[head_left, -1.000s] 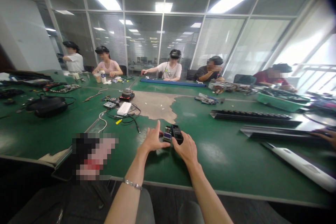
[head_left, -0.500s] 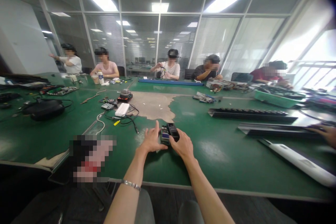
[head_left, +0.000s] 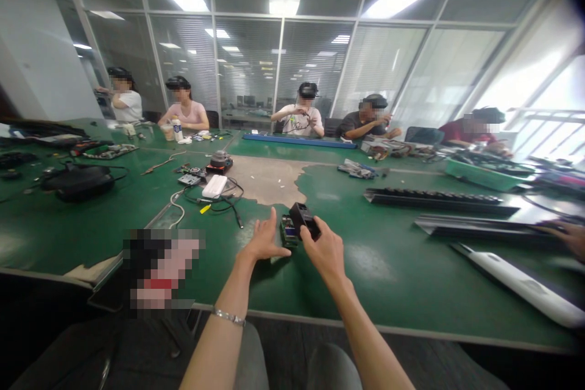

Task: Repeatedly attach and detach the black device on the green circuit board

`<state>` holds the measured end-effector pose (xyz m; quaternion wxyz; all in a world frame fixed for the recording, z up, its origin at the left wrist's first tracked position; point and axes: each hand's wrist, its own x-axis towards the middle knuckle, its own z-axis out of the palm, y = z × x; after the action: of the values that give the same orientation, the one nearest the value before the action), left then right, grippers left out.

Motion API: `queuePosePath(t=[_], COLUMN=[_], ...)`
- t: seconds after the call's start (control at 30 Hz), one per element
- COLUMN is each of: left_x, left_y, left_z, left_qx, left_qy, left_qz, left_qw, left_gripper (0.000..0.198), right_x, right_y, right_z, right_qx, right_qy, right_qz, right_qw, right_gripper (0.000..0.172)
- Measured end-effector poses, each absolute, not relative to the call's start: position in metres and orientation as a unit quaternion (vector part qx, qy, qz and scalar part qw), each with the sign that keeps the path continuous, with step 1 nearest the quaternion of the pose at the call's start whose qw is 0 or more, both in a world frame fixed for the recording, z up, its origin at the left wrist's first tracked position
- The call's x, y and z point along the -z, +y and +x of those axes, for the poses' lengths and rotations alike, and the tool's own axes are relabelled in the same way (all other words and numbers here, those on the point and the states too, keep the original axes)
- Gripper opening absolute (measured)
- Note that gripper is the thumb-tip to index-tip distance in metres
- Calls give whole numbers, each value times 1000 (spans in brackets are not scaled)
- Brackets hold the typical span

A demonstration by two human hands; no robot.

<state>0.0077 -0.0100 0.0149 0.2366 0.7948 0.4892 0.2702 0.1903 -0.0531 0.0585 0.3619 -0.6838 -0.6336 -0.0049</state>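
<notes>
My right hand (head_left: 325,250) grips a black plastic housing (head_left: 301,217) between thumb and fingers, holding it tilted just above the table. Left of it and partly behind it lies a small green circuit board (head_left: 287,233) with a blue part on it, flat on the green tabletop. My left hand (head_left: 262,241) is beside the board on its left, fingers spread and thumb stretched toward the board's near edge; whether the thumb touches it I cannot tell.
Ahead to the left lie a white box-shaped device (head_left: 214,186) and a black cable (head_left: 235,210). Long black channel strips (head_left: 439,200) and a white tool-like object (head_left: 516,283) lie to the right. A green basket (head_left: 491,173) stands farther back. Several people sit across the table.
My right hand has raised and tilted the black housing away from the circuit board, which remains on the table. My left hand stays almost in place, still spread.
</notes>
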Motion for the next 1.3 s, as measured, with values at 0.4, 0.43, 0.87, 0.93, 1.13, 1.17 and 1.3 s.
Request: queuePosePath(t=[0.4, 0.43, 0.87, 0.93, 1.13, 1.17, 1.3], left_x=[7, 8, 13, 12, 0, -3, -10], left_y=[19, 19, 20, 19, 9, 7, 3], left_z=[4, 4, 3, 3, 6, 7, 7], left_qx=[-514, -513, -452, -431, -359, -346, -314], left_qy=[505, 510, 536, 541, 554, 556, 555], left_qz=[682, 680, 706, 716, 745, 750, 764], left_qw=[126, 121, 93, 94, 94, 94, 95], left_gripper=[65, 63, 36, 35, 35, 34, 34], right_x=[-70, -70, -62, -59, -47, -46, -42], right_y=[-61, -61, -54, -55, -61, -62, -61], right_z=[145, 143, 144, 144, 148, 149, 152], right_qx=[57, 62, 52, 45, 13, 6, -4], right_qy=[-667, -668, -671, -671, -663, -662, -657], right_qz=[-701, -702, -709, -710, -717, -718, -713], right_qw=[246, 239, 211, 211, 215, 217, 244], right_gripper=[43, 43, 54, 60, 51, 48, 50])
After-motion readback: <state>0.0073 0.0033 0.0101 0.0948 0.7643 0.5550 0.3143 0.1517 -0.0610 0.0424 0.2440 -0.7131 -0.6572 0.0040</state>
